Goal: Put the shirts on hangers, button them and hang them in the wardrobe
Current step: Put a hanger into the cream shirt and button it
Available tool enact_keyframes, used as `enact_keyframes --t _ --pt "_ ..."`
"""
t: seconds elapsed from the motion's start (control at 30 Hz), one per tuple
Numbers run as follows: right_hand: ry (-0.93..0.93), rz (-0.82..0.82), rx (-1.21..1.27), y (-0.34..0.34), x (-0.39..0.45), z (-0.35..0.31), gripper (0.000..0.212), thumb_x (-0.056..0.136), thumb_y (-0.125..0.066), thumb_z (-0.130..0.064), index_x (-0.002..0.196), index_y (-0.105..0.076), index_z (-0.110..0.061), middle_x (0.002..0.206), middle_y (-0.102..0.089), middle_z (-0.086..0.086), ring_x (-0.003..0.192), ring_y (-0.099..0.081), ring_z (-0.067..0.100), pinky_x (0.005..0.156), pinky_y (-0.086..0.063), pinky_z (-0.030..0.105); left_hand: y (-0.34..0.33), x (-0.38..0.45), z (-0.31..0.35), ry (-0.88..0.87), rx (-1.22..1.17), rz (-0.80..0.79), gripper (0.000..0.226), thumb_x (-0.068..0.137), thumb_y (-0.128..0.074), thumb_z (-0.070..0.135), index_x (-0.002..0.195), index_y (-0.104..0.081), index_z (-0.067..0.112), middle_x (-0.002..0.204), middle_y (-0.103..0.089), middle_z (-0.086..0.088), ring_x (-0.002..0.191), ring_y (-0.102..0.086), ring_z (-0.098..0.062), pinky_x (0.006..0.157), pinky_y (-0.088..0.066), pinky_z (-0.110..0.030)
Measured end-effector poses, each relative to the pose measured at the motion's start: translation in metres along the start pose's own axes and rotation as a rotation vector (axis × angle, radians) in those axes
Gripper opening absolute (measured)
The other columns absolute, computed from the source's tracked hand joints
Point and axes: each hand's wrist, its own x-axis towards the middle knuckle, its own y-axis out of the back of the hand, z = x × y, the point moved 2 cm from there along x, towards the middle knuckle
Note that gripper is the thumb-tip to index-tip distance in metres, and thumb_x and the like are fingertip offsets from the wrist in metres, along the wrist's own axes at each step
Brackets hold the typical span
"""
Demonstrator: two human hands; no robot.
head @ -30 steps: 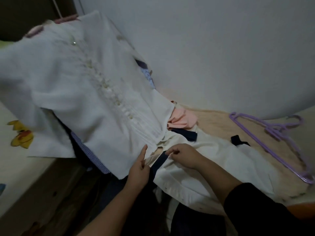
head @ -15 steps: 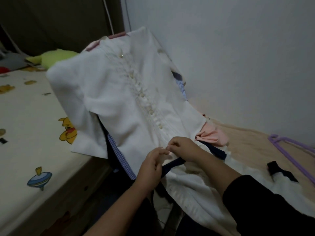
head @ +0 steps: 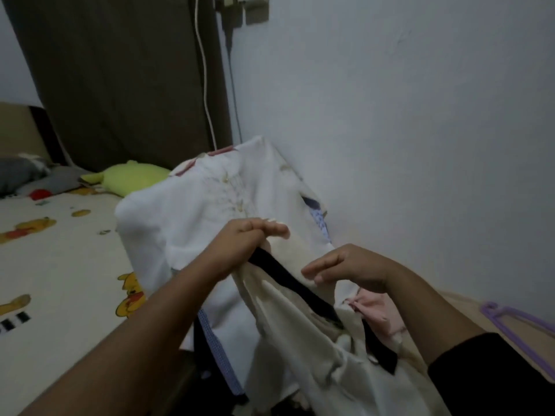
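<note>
— Where was the cream shirt (head: 303, 352)?

— At frame centre, lifted. My left hand (head: 240, 247) gripped its dark-trimmed edge; my right hand (head: 345, 270) hovered just right of it, fingers loosely curled, perhaps brushing the cloth.

— And the white shirt (head: 192, 217)?

— Behind both hands, on its hanger. A purple hanger (head: 516, 322) lay at lower right.

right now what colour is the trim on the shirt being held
Dark, black or navy trim on a cream shirt; head view.
</note>
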Motion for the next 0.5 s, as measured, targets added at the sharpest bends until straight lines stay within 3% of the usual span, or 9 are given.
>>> enact_keyframes --t 0.07,0.17,0.3,0.37,0.43,0.5 --pt "0.025 0.010 -0.049 0.011 -0.004 -0.013 0.026 0.079 -0.070 -0.002 0.090 -0.075 -0.025 0.096 -0.074 -0.008 0.097 -0.065 0.002 0.087 -0.048 0.015 0.023 0.010 0.027 -0.069 0.072 0.000 0.045 0.089 -0.046 0.004 0.078 -0.076 0.035 0.107 -0.070 0.014 0.116 -0.055 -0.002 0.105 -0.035 -0.021" --pt "0.052 0.016 -0.085 0.019 -0.013 -0.026 0.032 0.078 -0.071 -0.002 0.091 -0.075 -0.031 0.100 -0.073 -0.009 0.101 -0.064 0.004 0.088 -0.048 0.016 0.048 0.022 0.057 -0.098 0.185 0.022 0.036 0.090 -0.055 0.009 0.085 -0.075 0.038 0.113 -0.067 0.015 0.115 -0.054 -0.002 0.105 -0.039 -0.027" --pt "0.070 -0.025 -0.194 0.011 -0.021 -0.031 0.049 0.080 -0.070 -0.006 0.104 -0.066 -0.048 0.110 -0.065 -0.022 0.098 -0.062 -0.001 0.083 -0.050 0.018 0.058 0.026 0.087 -0.154 0.137 0.030 0.023 0.088 -0.063 0.004 0.097 -0.072 0.022 0.092 -0.070 0.023 0.089 -0.060 0.016 0.084 -0.047 -0.011" --pt "0.041 -0.044 -0.291 0.008 -0.023 -0.026 0.056 0.083 -0.064 -0.006 0.111 -0.060 -0.054 0.107 -0.064 -0.021 0.082 -0.060 0.007 0.076 -0.047 0.022 0.059 0.025 0.095 -0.167 0.142 0.004 0.020 0.086 -0.065 0.006 0.100 -0.070 0.019 0.084 -0.070 0.028 0.085 -0.061 0.017 0.075 -0.048 -0.006" --pt "-0.022 -0.062 -0.395 0.007 -0.025 -0.016 0.059 0.084 -0.054 0.001 0.120 -0.058 -0.046 0.087 -0.065 -0.019 0.055 -0.045 0.004 0.059 -0.039 0.018 0.061 0.023 0.101 -0.179 0.131 0.013 0.021 0.084 -0.067 0.007 0.101 -0.070 0.019 0.084 -0.069 0.029 0.086 -0.062 0.014 0.077 -0.050 -0.008" --pt "-0.092 -0.002 -0.458 0.008 -0.033 -0.004 0.058 0.082 -0.048 0.004 0.124 -0.061 -0.034 0.078 -0.063 -0.024 0.044 -0.041 -0.003 0.052 -0.033 0.011 0.065 0.020 0.105 -0.175 0.082 0.039 0.021 0.082 -0.069 0.009 0.101 -0.071 0.019 0.090 -0.071 0.023 0.090 -0.064 0.009 0.085 -0.051 -0.015"
